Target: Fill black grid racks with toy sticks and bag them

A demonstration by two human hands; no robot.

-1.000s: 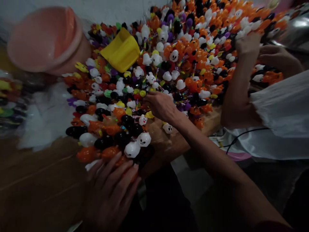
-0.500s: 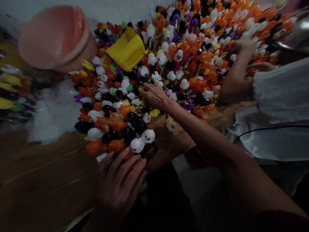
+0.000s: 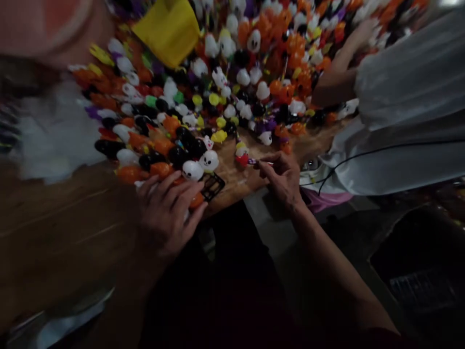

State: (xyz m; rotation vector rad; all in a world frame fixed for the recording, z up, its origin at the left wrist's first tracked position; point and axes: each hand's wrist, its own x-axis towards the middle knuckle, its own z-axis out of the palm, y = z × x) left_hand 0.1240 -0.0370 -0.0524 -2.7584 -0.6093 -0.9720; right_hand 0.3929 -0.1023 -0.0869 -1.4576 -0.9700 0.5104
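My right hand point(image 3: 285, 177) pinches a thin stick toy with a patterned stem and a red top point(image 3: 241, 159). It is held just above the table, near the front edge. My left hand point(image 3: 172, 208) lies with fingers stretched over the near end of a bunch of figure-topped toys. Orange, black and white heads show there, among them a white skull-faced head point(image 3: 209, 160). These toys sit at a black plastic grid rack point(image 3: 213, 186), partly hidden under them and my hand. A small yellow-and-white topped toy point(image 3: 240, 147) lies beside the red top.
A large heap of similar toys point(image 3: 261, 91) covers the back of the table point(image 3: 47, 218). A yellow scoop point(image 3: 169, 31) lies on it, and a pink tub point(image 3: 43, 34) stands back left. At right, a co-worker's arm point(image 3: 337, 72) reaches into the heap; a black cable point(image 3: 381, 145) crosses their clothing.
My right hand has drawn back from the heap toward the front edge, now with the red-topped stick toy in its fingers. My left hand stays on the bunch. The view has shifted downward.
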